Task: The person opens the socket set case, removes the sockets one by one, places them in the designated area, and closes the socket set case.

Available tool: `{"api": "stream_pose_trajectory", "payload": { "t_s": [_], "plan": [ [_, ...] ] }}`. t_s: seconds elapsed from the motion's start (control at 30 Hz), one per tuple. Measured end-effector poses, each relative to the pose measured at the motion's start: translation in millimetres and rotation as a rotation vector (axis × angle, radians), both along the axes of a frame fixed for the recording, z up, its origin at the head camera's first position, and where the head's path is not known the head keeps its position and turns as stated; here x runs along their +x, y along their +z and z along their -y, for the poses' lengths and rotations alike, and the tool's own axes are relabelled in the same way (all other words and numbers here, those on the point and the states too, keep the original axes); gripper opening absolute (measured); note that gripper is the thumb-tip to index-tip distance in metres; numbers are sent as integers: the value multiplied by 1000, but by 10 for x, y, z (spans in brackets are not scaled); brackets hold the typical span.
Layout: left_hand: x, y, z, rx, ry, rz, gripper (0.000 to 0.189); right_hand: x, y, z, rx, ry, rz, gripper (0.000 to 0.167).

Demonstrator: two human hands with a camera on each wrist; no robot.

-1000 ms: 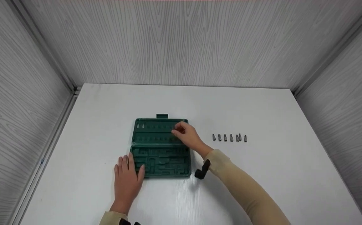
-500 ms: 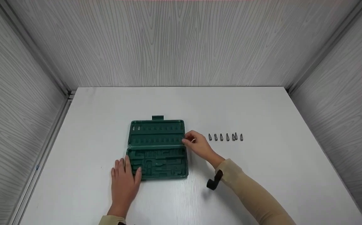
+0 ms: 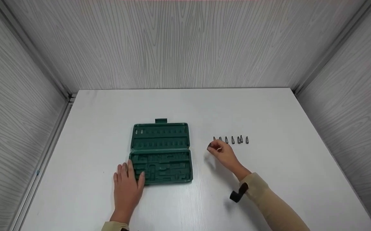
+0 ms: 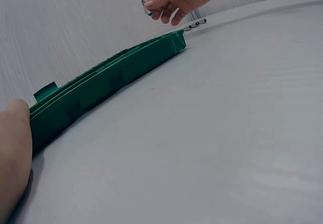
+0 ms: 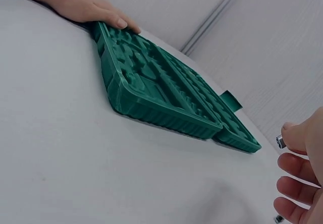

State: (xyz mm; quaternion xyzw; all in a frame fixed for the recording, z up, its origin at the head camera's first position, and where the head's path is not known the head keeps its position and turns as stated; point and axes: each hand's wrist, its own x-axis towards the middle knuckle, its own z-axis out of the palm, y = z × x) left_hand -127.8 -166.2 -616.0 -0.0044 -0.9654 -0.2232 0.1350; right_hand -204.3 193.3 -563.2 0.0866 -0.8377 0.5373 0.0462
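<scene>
A green plastic bit case lies unfolded on the table, its moulded slots facing up. My left hand rests along its lower left edge, fingers straight, thumb over the rim. Right of the case, my right hand pinches a small metal screwdriver bit between thumb and forefinger, held above the table. Its other fingers are loosely bent. Just beyond that hand runs a row of several screwdriver bits, the leftmost ones partly hidden by it. Two pale bits show in the case's upper left slots.
The white table has grey wood-grain panels at its back and both sides. The case's latch tab sticks out toward the back panel. A black wrist mount juts from my right sleeve.
My right hand has moved right from over the case's upper half, carrying the bit to beside the row. My left hand keeps its place on the case; the head view has shifted slightly.
</scene>
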Motion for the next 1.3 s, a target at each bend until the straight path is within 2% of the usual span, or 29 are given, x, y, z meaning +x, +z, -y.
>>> {"api": "stream_pose_trajectory", "payload": {
  "t_s": [0.13,0.27,0.47,0.7,0.93,1.07,1.3],
  "plan": [
    [2,15,5,2,2,2,76,40,-31,-187,-17,-39,-9,12],
    [6,12,4,5,-1,8,76,94,-37,-382,-10,-93,17,14],
    [21,5,1,5,3,9,76,161,-18,-690,33,-159,69,22],
    [14,1,-13,2,2,9,75,201,6,-1076,70,-218,78,27],
    [7,-3,-1,2,3,-9,74,154,40,-1363,83,-281,161,33],
    [12,-9,4,-6,3,-9,74,99,8,-1478,95,-302,216,34],
    [20,18,2,-1,-3,-17,74,-5,-80,-1638,190,-327,272,32]
  ]
}}
